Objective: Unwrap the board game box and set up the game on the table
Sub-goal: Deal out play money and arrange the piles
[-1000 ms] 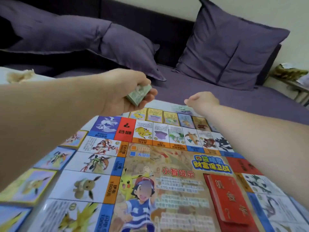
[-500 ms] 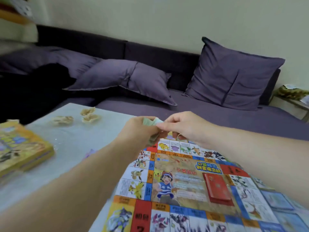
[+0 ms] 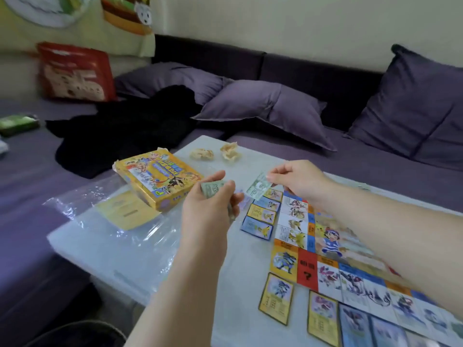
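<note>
The left hand [image 3: 208,206] is gripping a folded wad of green play notes [image 3: 213,189] above the middle of the table [image 3: 238,284], while the right hand [image 3: 298,180] is pinching a single note [image 3: 258,187] just beside it. The game board [image 3: 325,246] is lying open toward the table's right edge, with cards [image 3: 260,219] lining its left side. The yellow box [image 3: 160,182] is sitting near the far left corner, seemingly on the clear wrap [image 3: 100,221].

- Ahead of you, a cream wall [image 3: 300,28], softly lit.
- Under it, a dark purple sofa [image 3: 350,161] runs across.
- A purple cushion [image 3: 270,108] slumped mid-sofa, a second cushion [image 3: 423,108] upright at your right.
- Black cloth [image 3: 117,131] heaped on the seat, left.
- Pale table [image 3: 248,256] right in front of you.
</note>
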